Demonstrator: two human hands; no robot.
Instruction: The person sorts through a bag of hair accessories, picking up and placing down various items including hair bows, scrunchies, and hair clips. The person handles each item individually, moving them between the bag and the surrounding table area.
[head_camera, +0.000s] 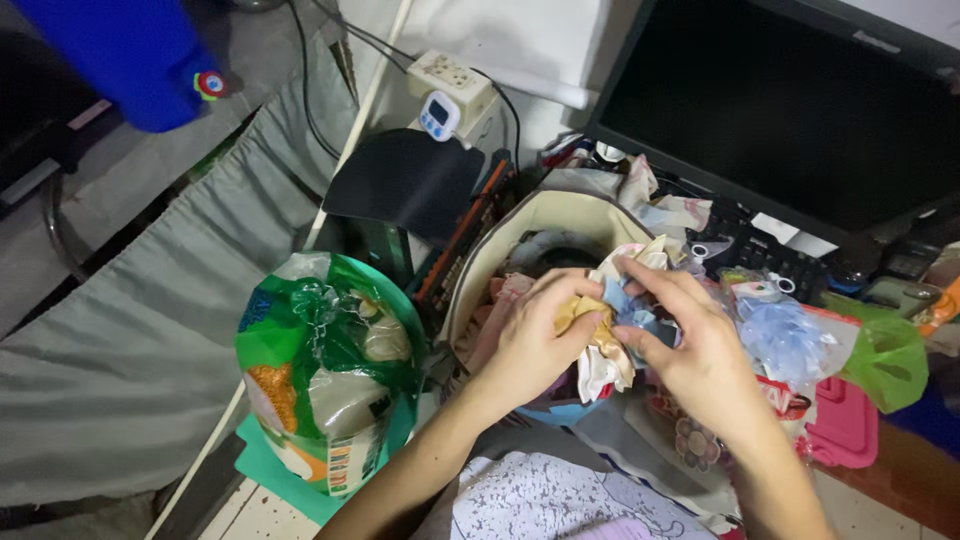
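Note:
My left hand (535, 340) and my right hand (695, 345) meet over an open beige bag (500, 235) and both pinch a crumpled bundle of cloth (610, 335) with yellow, pale blue and white patches. The bundle hangs between my fingers just above the bag's mouth. Inside the bag lie pink and grey fabrics (520, 275), partly hidden by my hands.
A green printed sack (325, 370) stands at left on a teal mat. Behind are a black monitor (790, 110), a keyboard (760, 260), a power strip (452, 80) and a small timer (438, 115). Plastic bags (800, 340), a green bag (890, 360) and a pink box (845, 425) crowd the right.

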